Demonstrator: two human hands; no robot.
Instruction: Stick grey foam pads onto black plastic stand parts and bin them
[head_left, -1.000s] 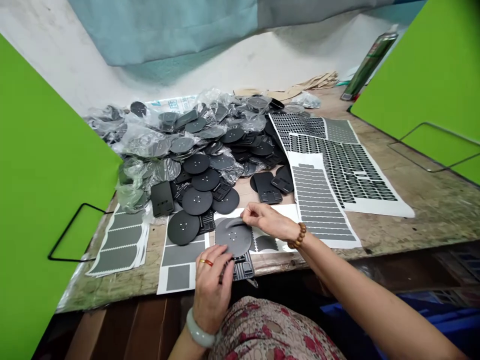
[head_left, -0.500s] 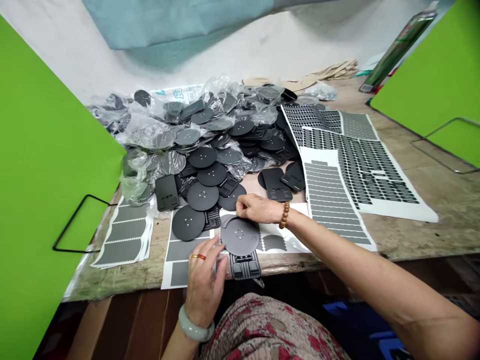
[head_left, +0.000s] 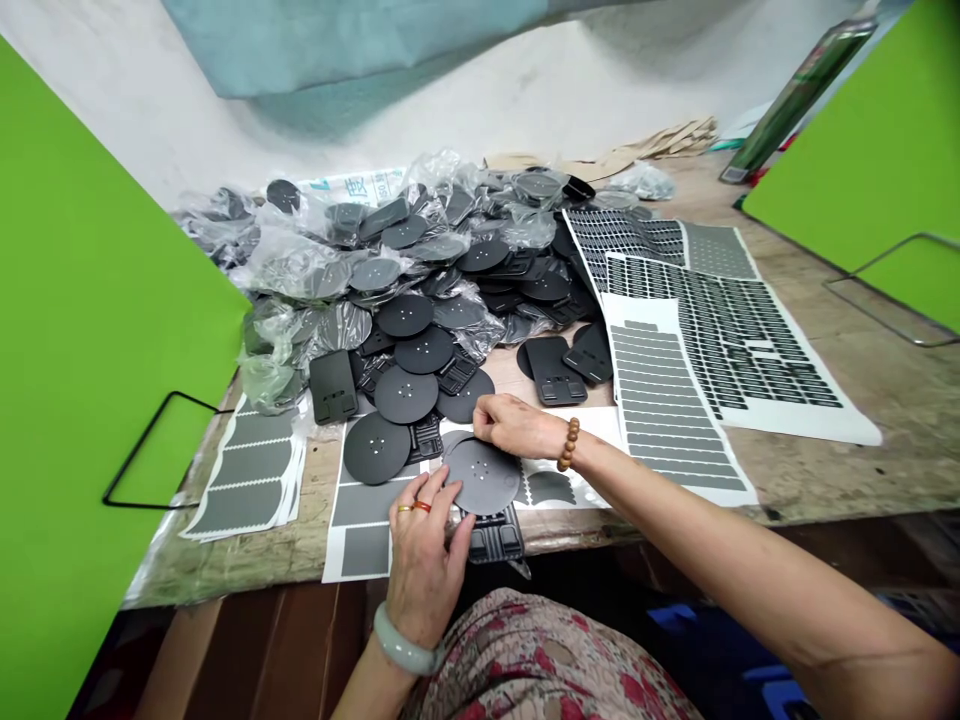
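Observation:
A black round plastic disc with small holes lies at the table's near edge, on top of a ribbed black base piece. My left hand, with rings and a jade bangle, holds the disc by its left rim. My right hand, wearing a bead bracelet, presses its fingertips on the disc's far rim. Under the disc is a white sheet of grey cut pads.
A big heap of black discs and clear bags fills the table's middle. Sticker sheets lie to the right, more pad sheets on the left. Green panels flank both sides; a spray can stands far right.
The view shifted slightly. My right hand moved from the disc's upper edge, where it held a grey strip, down onto the rim; my left hand slid up along the disc's left side.

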